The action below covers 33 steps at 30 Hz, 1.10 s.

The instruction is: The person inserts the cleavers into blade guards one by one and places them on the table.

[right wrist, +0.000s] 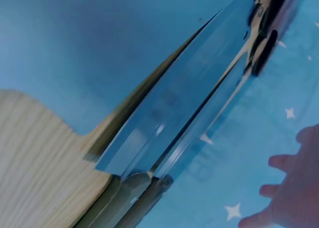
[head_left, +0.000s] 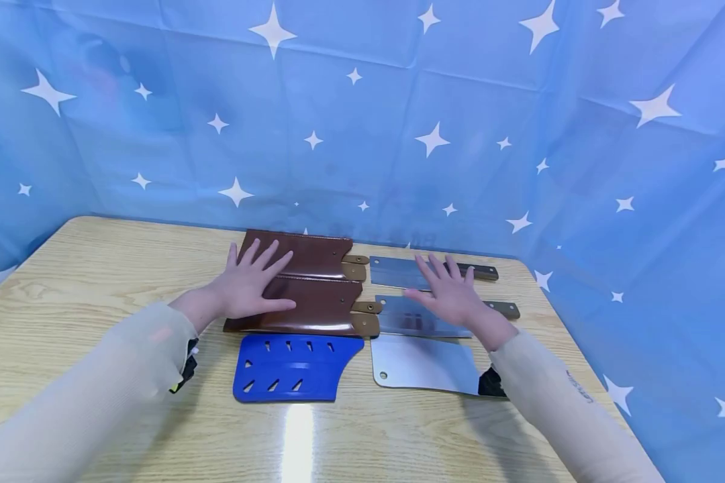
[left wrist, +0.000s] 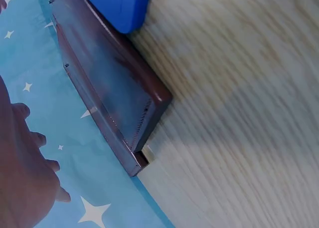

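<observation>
My left hand [head_left: 246, 285] is spread flat in the air above two brown leather knife sheaths, the far one [head_left: 308, 255] and the near one [head_left: 320, 305]. A blue slotted blade guard [head_left: 296, 369] lies in front of them. With fingers spread, my right hand [head_left: 450, 292] hovers over the cleavers and holds nothing. The far cleaver [head_left: 393, 272] and the middle cleaver [head_left: 405, 315] have dark handles pointing right. Nearest me lies a wider cleaver [head_left: 423, 365], its black handle partly hidden by my right sleeve. In the wrist views, my left hand [left wrist: 25, 163] and right hand [right wrist: 294, 188] appear at the edges.
Everything lies on a light wood-grain table [head_left: 127, 268]. A blue curtain [head_left: 350, 168] with white stars stands behind it and along its sides. Bright glare [head_left: 298, 436] shows on the table's near part.
</observation>
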Each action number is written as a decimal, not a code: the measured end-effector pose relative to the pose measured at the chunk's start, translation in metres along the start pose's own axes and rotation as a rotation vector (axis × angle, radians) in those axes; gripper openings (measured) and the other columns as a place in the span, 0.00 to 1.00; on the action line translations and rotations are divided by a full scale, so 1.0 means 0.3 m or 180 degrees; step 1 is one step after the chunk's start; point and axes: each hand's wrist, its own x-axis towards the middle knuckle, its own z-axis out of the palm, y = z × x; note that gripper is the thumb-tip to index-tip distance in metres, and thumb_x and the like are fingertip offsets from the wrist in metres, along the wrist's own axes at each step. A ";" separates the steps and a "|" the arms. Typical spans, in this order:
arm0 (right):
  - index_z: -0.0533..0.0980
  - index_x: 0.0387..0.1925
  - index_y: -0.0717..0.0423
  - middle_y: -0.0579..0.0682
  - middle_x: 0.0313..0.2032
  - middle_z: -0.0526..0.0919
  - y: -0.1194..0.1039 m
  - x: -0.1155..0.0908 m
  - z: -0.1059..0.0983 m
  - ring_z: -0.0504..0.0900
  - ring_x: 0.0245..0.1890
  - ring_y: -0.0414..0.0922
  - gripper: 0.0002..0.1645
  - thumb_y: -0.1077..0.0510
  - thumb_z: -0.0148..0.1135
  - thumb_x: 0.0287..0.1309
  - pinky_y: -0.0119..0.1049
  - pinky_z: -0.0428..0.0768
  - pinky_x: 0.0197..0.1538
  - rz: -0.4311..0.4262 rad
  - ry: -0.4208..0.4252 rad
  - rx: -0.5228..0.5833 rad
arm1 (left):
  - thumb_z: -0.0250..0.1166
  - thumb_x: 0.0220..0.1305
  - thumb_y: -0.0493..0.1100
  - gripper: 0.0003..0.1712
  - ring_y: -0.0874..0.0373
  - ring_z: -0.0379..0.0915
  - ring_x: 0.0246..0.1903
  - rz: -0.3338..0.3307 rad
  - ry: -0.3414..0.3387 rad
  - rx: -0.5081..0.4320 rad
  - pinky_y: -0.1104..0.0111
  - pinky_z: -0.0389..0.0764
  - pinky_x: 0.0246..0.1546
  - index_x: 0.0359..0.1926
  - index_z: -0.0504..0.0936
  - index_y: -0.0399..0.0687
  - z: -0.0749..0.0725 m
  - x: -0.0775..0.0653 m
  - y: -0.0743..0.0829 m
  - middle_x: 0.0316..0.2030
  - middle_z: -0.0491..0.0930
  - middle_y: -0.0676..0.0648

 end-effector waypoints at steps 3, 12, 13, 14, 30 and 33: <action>0.39 0.73 0.44 0.57 0.73 0.42 0.018 -0.020 0.004 0.35 0.71 0.65 0.49 0.27 0.40 0.60 0.73 0.33 0.62 -0.0001 0.0014 0.0036 | 0.55 0.54 0.71 0.53 0.32 0.29 0.71 0.0039 -0.0011 0.0000 0.34 0.27 0.62 0.73 0.48 0.52 0.004 -0.011 0.001 0.73 0.42 0.37; 0.41 0.73 0.48 0.61 0.72 0.46 0.098 -0.086 0.008 0.39 0.70 0.67 0.48 0.31 0.44 0.61 0.72 0.36 0.62 -0.0070 0.0114 0.0078 | 0.59 0.49 0.72 0.56 0.33 0.32 0.71 0.0273 -0.0031 -0.0047 0.33 0.31 0.62 0.72 0.49 0.53 0.024 -0.056 0.005 0.73 0.45 0.39; 0.41 0.73 0.49 0.62 0.72 0.46 0.106 -0.093 0.007 0.40 0.70 0.67 0.49 0.32 0.45 0.61 0.72 0.37 0.62 -0.0081 0.0131 0.0083 | 0.60 0.49 0.72 0.56 0.33 0.33 0.71 0.0302 -0.0028 -0.0053 0.33 0.32 0.62 0.72 0.50 0.53 0.025 -0.061 0.007 0.72 0.46 0.39; 0.42 0.73 0.50 0.62 0.71 0.47 0.113 -0.099 0.006 0.41 0.70 0.68 0.49 0.32 0.45 0.61 0.72 0.37 0.62 -0.0096 0.0146 0.0079 | 0.61 0.48 0.72 0.57 0.33 0.34 0.71 0.0333 -0.0029 -0.0049 0.33 0.33 0.62 0.72 0.50 0.53 0.028 -0.067 0.008 0.72 0.46 0.39; 0.50 0.72 0.49 0.66 0.68 0.54 0.281 -0.222 -0.001 0.52 0.66 0.69 0.56 0.38 0.67 0.47 0.68 0.60 0.56 -0.0238 0.0010 0.0704 | 0.69 0.36 0.72 0.62 0.43 0.57 0.62 0.0756 -0.0224 -0.0279 0.42 0.60 0.59 0.70 0.56 0.49 0.069 -0.146 0.019 0.65 0.62 0.42; 0.51 0.71 0.51 0.66 0.67 0.55 0.314 -0.255 0.008 0.54 0.65 0.68 0.56 0.42 0.68 0.46 0.67 0.62 0.54 -0.0355 -0.0038 0.0813 | 0.69 0.35 0.72 0.61 0.45 0.61 0.60 0.0814 -0.0207 -0.0278 0.45 0.63 0.57 0.67 0.60 0.48 0.078 -0.158 0.018 0.62 0.66 0.44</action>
